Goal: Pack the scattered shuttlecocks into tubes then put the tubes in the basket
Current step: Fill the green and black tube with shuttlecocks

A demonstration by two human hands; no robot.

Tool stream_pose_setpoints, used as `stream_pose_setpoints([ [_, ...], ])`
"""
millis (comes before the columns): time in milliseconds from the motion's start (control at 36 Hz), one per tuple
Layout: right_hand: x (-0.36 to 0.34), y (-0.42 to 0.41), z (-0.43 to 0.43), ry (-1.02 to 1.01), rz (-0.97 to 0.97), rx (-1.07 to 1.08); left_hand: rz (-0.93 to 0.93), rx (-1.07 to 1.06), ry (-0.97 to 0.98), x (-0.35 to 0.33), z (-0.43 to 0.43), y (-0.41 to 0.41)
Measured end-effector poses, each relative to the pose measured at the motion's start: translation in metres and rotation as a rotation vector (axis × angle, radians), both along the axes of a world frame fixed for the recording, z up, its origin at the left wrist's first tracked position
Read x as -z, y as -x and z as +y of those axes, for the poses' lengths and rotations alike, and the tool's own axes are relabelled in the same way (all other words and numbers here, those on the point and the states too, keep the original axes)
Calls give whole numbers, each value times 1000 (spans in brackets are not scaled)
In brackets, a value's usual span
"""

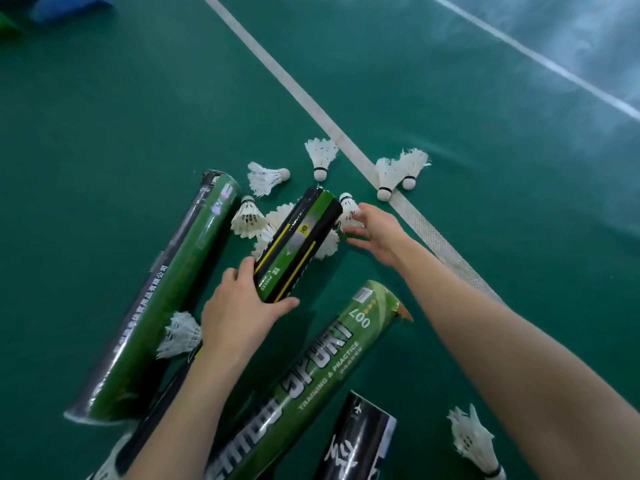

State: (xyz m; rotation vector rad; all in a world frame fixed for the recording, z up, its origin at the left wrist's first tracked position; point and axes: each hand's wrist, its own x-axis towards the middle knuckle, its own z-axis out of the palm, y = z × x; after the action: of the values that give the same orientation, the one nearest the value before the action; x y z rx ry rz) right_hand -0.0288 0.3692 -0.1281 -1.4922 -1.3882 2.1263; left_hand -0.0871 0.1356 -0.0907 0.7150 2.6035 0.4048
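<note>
My left hand (239, 306) grips the near end of a green and black tube (298, 244), which points away from me over the court floor. At the tube's far mouth my right hand (375, 230) pinches a white shuttlecock (348, 211) by its feathers, cork end up. Several white shuttlecocks lie scattered around the tube's far end, such as one (247, 218) to its left and one (320, 155) beyond it. A pair (394, 174) lies on the white line. No basket is in view.
A long green tube (162, 299) lies at the left with a shuttlecock (180, 334) beside it. Another green tube (311, 372) lies under my arms, a black tube (356, 441) at the bottom. A shuttlecock (474, 441) lies bottom right. White court lines (311, 102) cross the green floor.
</note>
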Motion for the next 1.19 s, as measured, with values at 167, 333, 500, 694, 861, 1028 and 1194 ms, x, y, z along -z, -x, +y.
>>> stream_pose_setpoints([
  [167, 2, -18, 10, -309, -137, 188, 15, 54, 60, 1, -1, -4],
  [333, -21, -54, 23, -586, -180, 266, 22, 153, 74, -6, 8, -20],
  [500, -51, -93, 31, -695, -39, 215, 24, 228, 62, -14, 19, -37],
  [694, -84, -127, 30, -765, 55, 23, 65, 289, -39, -23, 25, -56],
  [861, -92, -141, 18, -748, 101, -150, 39, 298, -148, -27, 33, -67],
  [1028, -92, -140, 11, -542, 171, -161, 32, 309, -195, -31, 34, -73],
  [1194, -85, -133, 4, -440, 229, -212, 4, 279, -151, -28, 31, -73],
])
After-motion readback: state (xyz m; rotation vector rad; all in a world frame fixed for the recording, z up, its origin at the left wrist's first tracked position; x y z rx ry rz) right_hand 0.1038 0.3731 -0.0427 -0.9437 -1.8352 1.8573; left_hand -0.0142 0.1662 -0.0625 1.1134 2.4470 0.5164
